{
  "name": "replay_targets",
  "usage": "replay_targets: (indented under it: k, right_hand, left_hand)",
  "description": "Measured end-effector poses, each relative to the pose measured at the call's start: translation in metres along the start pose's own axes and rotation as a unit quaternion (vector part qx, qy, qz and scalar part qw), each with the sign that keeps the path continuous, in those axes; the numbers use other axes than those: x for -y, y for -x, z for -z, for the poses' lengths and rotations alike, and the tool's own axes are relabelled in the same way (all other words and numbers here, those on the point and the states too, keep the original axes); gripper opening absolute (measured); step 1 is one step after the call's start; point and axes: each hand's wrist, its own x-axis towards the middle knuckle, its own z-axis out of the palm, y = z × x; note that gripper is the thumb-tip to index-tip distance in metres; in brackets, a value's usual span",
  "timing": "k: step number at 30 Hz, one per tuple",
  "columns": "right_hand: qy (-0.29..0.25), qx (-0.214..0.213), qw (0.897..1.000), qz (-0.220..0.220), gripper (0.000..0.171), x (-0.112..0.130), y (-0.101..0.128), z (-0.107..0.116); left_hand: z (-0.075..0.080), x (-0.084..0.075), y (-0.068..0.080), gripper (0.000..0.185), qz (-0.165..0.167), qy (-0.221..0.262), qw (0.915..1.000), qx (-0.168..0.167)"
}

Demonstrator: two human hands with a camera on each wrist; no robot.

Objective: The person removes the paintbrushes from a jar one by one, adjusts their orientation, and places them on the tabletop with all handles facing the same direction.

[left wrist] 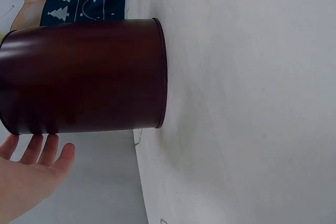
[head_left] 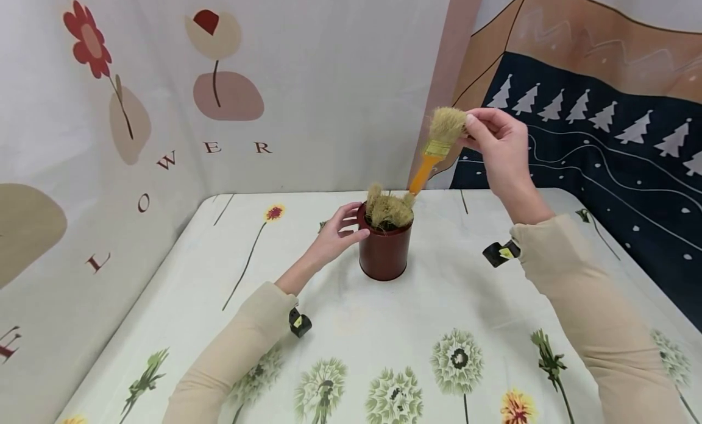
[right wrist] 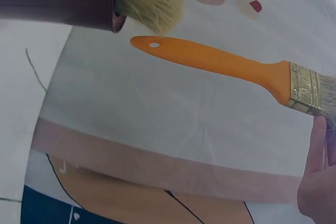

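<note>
A dark red cylindrical container (head_left: 385, 256) stands upright on the table. Pale bristle heads of brushes (head_left: 389, 212) stick out of its top; their handles are hidden inside. My left hand (head_left: 337, 230) touches the container's left side near the rim. In the left wrist view its extended fingers (left wrist: 35, 148) rest against the wall. Above and right of the container, my right hand (head_left: 501, 144) pinches a paintbrush (head_left: 421, 173) by its bristles. The brush has an orange handle and a metal ferrule. In the right wrist view its handle end (right wrist: 152, 44) points toward the container, clear of the rim.
A white cloth with printed flowers covers the table (head_left: 329, 302). Behind it hangs a pale curtain (head_left: 329, 77) with printed letters, and at the right a dark blue cloth (head_left: 592, 144) with printed trees. Small black devices (head_left: 298, 322) are worn at both wrists.
</note>
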Motion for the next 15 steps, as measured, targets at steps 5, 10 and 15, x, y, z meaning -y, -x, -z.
replay_targets:
  k: [5, 10, 15]
  right_hand:
    - [-0.006, -0.014, 1.0, 0.003, 0.017, 0.004, -0.001, 0.009]
    - [0.014, -0.014, 1.0, -0.019, 0.018, 0.003, 0.001, 0.017]
    - [0.045, 0.014, 0.997, -0.053, 0.015, -0.007, 0.004, 0.023]
  left_hand:
    - [0.0, -0.001, -0.001, 0.059, 0.003, -0.005, 1.0, -0.001]
    - [0.0, -0.001, 0.0, 0.059, 0.002, -0.006, 1.0, 0.0]
    - [0.001, -0.001, 0.0, 0.059, 0.001, 0.0, 1.0, 0.003]
